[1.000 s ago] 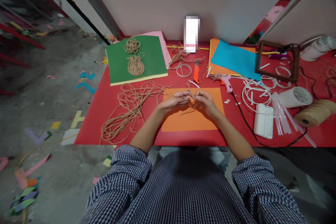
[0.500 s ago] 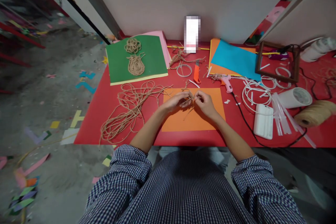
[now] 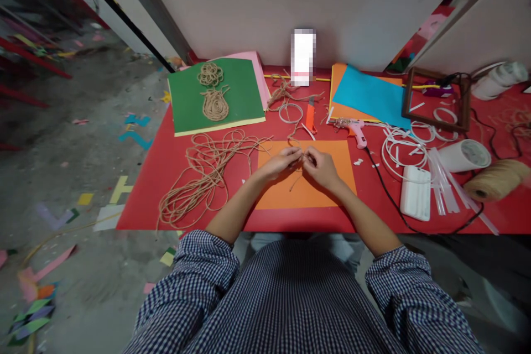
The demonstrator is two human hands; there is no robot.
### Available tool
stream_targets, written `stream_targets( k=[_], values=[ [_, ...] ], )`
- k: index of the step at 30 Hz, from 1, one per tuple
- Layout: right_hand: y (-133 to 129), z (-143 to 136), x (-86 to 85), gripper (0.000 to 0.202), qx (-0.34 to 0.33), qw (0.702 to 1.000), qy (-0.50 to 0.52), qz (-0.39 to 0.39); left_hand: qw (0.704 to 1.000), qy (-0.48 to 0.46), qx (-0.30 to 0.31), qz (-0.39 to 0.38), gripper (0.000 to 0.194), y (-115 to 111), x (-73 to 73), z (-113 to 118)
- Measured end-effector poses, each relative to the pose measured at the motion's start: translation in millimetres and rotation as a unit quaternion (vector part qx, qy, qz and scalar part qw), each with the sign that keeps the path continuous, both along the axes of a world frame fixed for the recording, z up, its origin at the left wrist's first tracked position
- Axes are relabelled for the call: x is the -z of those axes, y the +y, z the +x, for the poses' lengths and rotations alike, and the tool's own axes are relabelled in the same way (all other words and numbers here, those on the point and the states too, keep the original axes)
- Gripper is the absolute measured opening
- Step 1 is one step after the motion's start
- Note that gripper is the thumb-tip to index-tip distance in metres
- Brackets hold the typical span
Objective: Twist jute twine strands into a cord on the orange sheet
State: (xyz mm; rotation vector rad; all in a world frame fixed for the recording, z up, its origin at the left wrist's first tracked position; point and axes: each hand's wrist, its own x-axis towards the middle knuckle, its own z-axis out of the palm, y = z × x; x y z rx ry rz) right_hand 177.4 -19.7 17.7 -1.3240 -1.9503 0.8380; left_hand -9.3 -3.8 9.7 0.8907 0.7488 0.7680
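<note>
A red surface (image 3: 145, 199) stretches across the middle of the frame. An orange sheet (image 3: 307, 193) lies at its centre, with a loose heap of twine (image 3: 197, 187) to its left. Over the sheet, the left hand (image 3: 284, 161) and right hand (image 3: 321, 167) nearly meet, fingertips pinched on a piece of twine (image 3: 295, 181) mostly hidden by the fingers, one end hanging below. A pink glue gun (image 3: 358, 134) rests right of centre; an orange cutter (image 3: 310, 117) lies above the hands.

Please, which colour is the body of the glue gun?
The glue gun has a pink body; it shows best in the head view.
</note>
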Motion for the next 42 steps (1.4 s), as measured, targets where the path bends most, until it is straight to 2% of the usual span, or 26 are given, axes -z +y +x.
stream_targets(
  k=[8, 19, 28, 31, 35, 37, 39, 42],
  values=[
    [4, 3, 1.5, 0.023, 0.019, 0.997, 0.064, -0.027, 0.998, 0.038, -0.041, 0.039, 0.042, 4, -7.9, -5],
    [3, 2, -3.1, 0.025, 0.012, 0.99, 0.131, -0.056, 0.994, 0.062, -0.047, 0.078, 0.039, 10, -2.6, -13],
    [4, 4, -3.8, 0.02, 0.015, 0.998, 0.066, -0.013, 0.988, 0.114, -0.017, 0.099, 0.04, 7, -13.2, -15],
    [3, 6, -7.6, 0.016, 0.034, 0.998, 0.049, 0.02, 0.98, 0.144, -0.012, 0.138, 0.036, 11, -11.1, -18],
    [-1, 7, -11.0, 0.017, 0.054, 0.995, 0.074, 0.036, 0.957, 0.217, 0.006, 0.19, 0.031, 15, -8.3, -19],
    [-6, 5, -9.7, 0.018, 0.033, 0.997, 0.06, 0.047, 0.953, 0.23, -0.006, 0.195, 0.029, 15, -7.6, -15],
    [-12, 0, -6.3, 0.017, -0.015, 0.997, 0.006, 0.073, 0.958, 0.219, -0.034, 0.183, 0.029, 12, -6.9, -10],
    [-20, -8, 1.2, 0.018, -0.108, 0.982, -0.098, 0.121, 0.978, 0.139, -0.099, 0.118, 0.031, 8, -6.3, -4]
  ],
)
